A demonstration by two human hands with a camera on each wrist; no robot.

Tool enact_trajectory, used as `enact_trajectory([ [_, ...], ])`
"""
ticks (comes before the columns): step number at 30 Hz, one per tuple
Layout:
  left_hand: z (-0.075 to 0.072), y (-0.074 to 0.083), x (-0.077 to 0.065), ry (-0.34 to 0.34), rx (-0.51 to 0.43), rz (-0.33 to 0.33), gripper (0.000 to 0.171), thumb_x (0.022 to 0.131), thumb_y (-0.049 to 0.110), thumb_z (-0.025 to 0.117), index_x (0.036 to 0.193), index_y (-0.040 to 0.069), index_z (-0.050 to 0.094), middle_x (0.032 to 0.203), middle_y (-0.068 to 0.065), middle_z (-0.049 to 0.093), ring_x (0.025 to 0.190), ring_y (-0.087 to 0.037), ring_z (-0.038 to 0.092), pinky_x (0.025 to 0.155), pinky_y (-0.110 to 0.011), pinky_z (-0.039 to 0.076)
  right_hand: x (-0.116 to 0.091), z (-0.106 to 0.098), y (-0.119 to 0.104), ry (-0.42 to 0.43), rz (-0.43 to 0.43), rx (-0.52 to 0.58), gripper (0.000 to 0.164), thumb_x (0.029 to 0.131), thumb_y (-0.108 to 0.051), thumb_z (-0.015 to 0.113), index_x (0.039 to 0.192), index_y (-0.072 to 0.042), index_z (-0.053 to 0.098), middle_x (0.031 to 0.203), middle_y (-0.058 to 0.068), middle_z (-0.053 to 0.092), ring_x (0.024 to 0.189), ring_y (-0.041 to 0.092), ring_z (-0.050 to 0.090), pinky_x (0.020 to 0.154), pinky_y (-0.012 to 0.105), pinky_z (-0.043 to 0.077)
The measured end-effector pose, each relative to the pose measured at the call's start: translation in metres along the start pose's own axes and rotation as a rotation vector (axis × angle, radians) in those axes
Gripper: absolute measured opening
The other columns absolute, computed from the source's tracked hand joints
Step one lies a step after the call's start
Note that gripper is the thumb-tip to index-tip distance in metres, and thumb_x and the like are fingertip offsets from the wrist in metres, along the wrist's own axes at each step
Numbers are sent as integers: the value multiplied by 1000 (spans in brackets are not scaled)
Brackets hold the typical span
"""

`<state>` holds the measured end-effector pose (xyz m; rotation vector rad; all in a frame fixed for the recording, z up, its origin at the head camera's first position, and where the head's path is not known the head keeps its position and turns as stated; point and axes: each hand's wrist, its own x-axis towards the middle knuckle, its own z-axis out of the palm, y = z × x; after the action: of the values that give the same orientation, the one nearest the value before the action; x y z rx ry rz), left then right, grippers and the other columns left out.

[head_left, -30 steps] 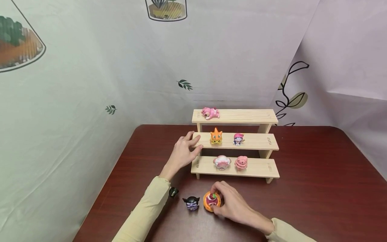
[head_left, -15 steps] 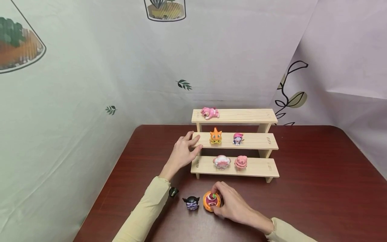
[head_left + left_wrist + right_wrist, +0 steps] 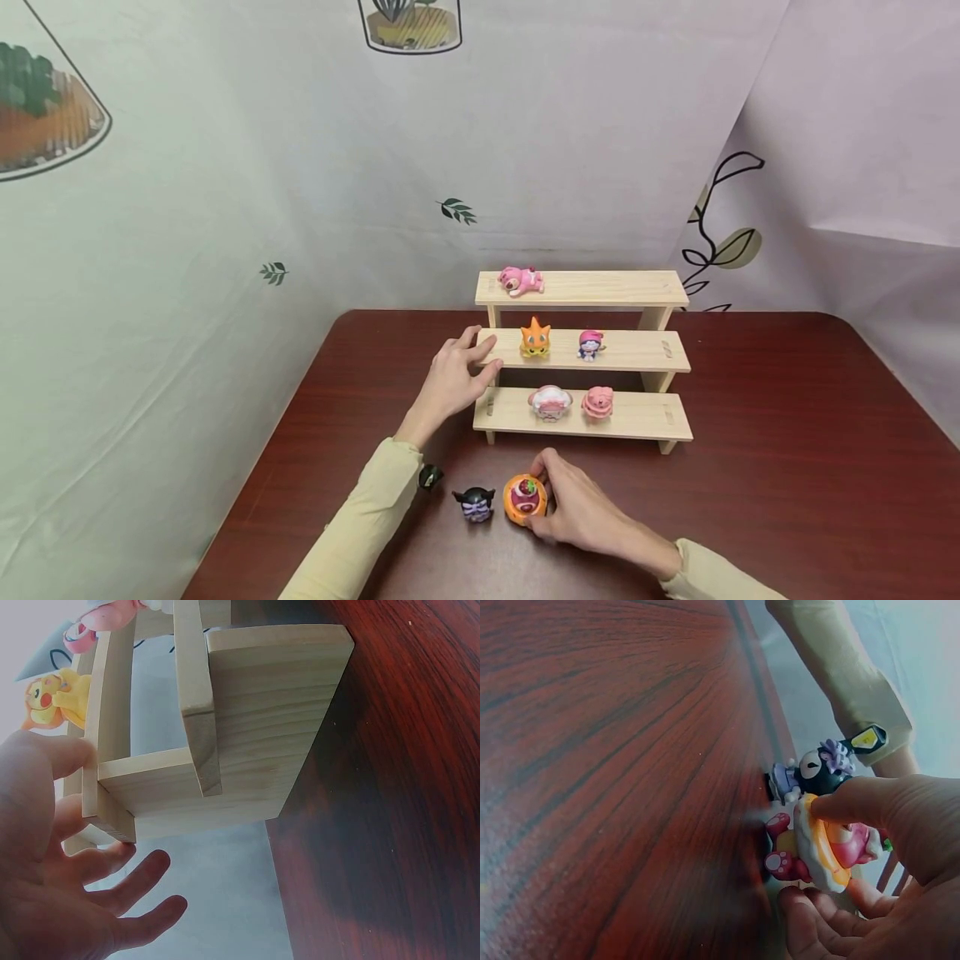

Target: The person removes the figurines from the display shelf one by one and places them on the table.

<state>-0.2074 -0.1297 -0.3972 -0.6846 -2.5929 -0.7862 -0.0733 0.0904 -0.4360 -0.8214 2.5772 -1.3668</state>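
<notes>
- Lower centre of the head view: the right hand (image 3: 579, 505) held the orange-ringed pink figurine (image 3: 524, 500), its grip partly closed — thumb and fingers on opposite sides of the ring.
- Centre of the frame: the left hand (image 3: 450, 377) had its grip, narrow, on the near end of the wooden shelf's (image 3: 637, 350) middle tier — the other fingers spread.
- Just left of the ring: the black-and-purple figurine (image 3: 476, 505) stood on the dark red surface (image 3: 787, 433).

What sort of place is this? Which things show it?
Probably a makeshift indoor tabletop setup: a creased, plant-print backdrop rises behind a dark reddish table, which bears a small three-tier wooden shelf and several toy figures.
</notes>
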Motion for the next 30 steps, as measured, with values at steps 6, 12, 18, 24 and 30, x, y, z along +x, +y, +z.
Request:
enact_trajectory([
  [6,0,0,0,5,7,7,45,92,28,70,129,3,68,138,-25,54,110,-47,58,93,-58,44,-2,-4,1,-9,3,10,50,69,-6,87,103,-8,51,85,-4,56,76,6,57,63,24,48],
  [12,0,0,0,-2,3,-2,45,93,28,70,130,4,67,139,-24,54,111,-46,58,94,-57,44,-5,-14,-1,8,30,-42,53,66,-9,90,103,-7,52,90,-1,54,77,11,55,65,25,47],
  [18,0,0,0,-8,16,-10,46,93,29,70,131,4,67,139,-22,54,111,-45,58,94,-56,44,-7,-28,-5,20,13,-104,50,67,-10,90,101,-8,53,92,-1,56,78,11,57,66,26,48],
  [24,0,0,-1,-16,8,-18,45,93,29,69,131,4,67,140,-23,53,113,-46,57,95,-57,44,-9,-39,-13,28,-52,-159,41,70,-9,88,94,-12,56,87,-4,56,78,9,57,68,26,48],
  [30,1,-1,0,-15,7,-18,45,94,29,69,131,4,67,140,-23,53,114,-46,57,96,-57,44,-8,-50,-17,37,-99,-147,36,72,-5,85,92,-14,57,87,-4,59,79,9,60,70,29,51],
])
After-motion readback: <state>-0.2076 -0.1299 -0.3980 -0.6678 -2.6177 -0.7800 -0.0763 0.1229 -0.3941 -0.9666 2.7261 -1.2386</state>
